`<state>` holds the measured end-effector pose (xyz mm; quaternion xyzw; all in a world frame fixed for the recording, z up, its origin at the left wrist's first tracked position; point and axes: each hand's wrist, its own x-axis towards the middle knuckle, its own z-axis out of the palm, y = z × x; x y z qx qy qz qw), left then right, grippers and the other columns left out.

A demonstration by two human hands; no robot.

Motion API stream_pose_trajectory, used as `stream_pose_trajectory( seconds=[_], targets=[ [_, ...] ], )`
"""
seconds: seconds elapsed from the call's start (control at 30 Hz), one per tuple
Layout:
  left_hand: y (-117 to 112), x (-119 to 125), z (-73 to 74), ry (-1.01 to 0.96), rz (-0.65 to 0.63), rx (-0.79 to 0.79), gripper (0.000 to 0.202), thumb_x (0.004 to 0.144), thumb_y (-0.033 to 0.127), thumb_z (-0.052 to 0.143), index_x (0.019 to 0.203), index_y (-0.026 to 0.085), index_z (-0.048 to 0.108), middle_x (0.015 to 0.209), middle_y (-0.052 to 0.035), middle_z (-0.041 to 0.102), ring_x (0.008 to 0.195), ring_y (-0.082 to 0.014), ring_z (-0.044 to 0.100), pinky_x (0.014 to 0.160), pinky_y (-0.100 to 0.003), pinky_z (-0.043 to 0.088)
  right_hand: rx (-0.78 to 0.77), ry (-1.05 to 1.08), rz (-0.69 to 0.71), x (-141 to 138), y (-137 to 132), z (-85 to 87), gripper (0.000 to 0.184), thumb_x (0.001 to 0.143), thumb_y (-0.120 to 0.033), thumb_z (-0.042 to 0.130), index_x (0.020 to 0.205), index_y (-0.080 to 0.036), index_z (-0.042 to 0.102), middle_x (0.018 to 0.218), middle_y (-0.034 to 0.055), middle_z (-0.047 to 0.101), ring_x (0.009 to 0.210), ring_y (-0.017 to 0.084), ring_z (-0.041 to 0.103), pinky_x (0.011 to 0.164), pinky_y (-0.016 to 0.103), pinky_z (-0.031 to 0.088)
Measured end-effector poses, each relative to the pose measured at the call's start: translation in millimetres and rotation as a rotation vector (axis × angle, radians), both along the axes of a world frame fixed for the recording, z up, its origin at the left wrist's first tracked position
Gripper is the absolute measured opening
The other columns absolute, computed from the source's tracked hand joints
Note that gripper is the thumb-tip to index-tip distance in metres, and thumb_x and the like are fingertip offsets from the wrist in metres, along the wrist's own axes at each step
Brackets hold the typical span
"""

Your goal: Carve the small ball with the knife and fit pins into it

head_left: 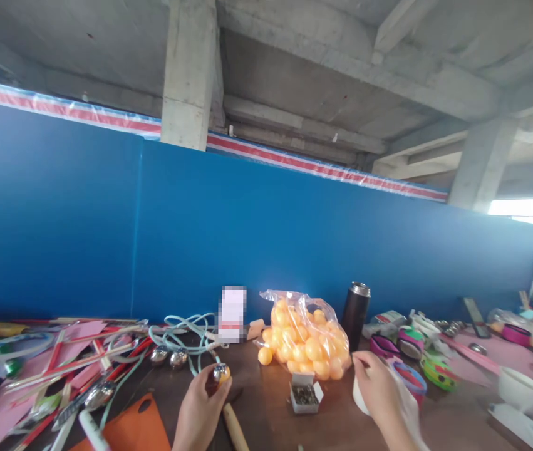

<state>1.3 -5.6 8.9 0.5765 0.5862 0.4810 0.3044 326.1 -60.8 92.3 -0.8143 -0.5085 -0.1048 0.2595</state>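
- In the head view, a clear plastic bag full of orange balls [306, 341] stands on the dark brown surface [269, 416], with one loose orange ball [265, 356] against its left side.
- The left hand [200, 407], to the left of the bag and nearer the camera, has its thumb and fingers closed around a shiny silver ball with an orange-yellow underside [222, 374].
- A tangled light-blue cord [191, 332] lies left of the bag, one end meeting the top of the held ball; two loose silver balls [178, 358] lie beside it.
- The right hand [379, 388] is at the bag's right edge, thumb and fingertips close together; whether they grip anything, I cannot tell. It partly covers a white, round-edged object [359, 401].
- Just in front of the bag sits a small open white box of tiny metal pieces [304, 407].
- In front and left of the bag lies a pale wooden handle [235, 428].
- A black bottle with a silver rim [355, 316] stands upright just right of the bag.
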Motion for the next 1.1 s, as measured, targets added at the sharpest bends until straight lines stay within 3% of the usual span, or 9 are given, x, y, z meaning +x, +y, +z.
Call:
stream_pose_trajectory(
  seconds=[0.07, 0.17, 0.23, 0.6, 1.1],
  targets=[
    [-0.1, -0.2, -1.2, -0.006, 0.007, -0.004, 0.039, 0.070, 0.043, 0.051, 0.100, 0.018, 0.057, 0.093, -0.0055, 0.068, 0.087, -0.0211, 0.063, 0.075, -0.027, 0.046, 0.029, -0.054, 0.124, -19.9, 0.2, -3.3, 0.024, 0.084, -0.034, 0.036, 0.088, -0.030, 0.060, 0.095, 0.0013, 0.066, 0.083, 0.019, 0.061, 0.060, 0.025, 0.037],
    [0.1, -0.3, -2.4, -0.021, 0.002, 0.012, 0.038, 0.070, 0.042, 0.052, 0.099, 0.018, 0.058, 0.092, -0.0050, 0.068, 0.085, -0.0206, 0.063, 0.075, -0.027, 0.047, -0.052, -0.033, 0.305, -47.4, 4.9, -16.6, 0.022, 0.084, -0.030, 0.039, 0.078, -0.028, 0.060, 0.082, -0.0014, 0.067, 0.074, 0.016, 0.063, 0.055, 0.022, 0.035],
    [0.5, -0.2, -2.2, -0.013, 0.006, 0.021, 0.037, 0.069, 0.040, 0.052, 0.099, 0.018, 0.058, 0.092, -0.0051, 0.068, 0.085, -0.0203, 0.063, 0.075, -0.027, 0.047, -0.065, -0.049, 0.353, -58.6, 7.9, -24.6, 0.022, 0.084, -0.027, 0.039, 0.075, -0.027, 0.060, 0.079, -0.0020, 0.067, 0.072, 0.016, 0.063, 0.052, 0.022, 0.033],
    [-1.9, 1.0, 2.5, -0.014, 0.030, 0.018, 0.034, 0.069, 0.037, 0.054, 0.096, 0.018, 0.060, 0.094, -0.0057, 0.068, 0.089, -0.0206, 0.063, 0.080, -0.028, 0.046, -0.161, -0.133, 0.322, -75.4, 3.1, -32.2, 0.009, 0.075, -0.021, 0.053, 0.074, -0.026, 0.061, 0.079, -0.0009, 0.068, 0.069, 0.018, 0.065, 0.053, 0.023, 0.034],
    [-1.6, 1.3, 3.4, 0.023, 0.026, 0.021, 0.036, 0.070, 0.036, 0.052, 0.099, 0.017, 0.058, 0.096, -0.0065, 0.067, 0.088, -0.0202, 0.062, 0.078, -0.027, 0.045, -0.082, -0.055, 0.353, -77.1, 13.3, -42.4, 0.012, 0.082, -0.024, 0.045, 0.075, -0.025, 0.055, 0.080, -0.0015, 0.062, 0.069, 0.014, 0.061, 0.052, 0.020, 0.035]
  ],
)
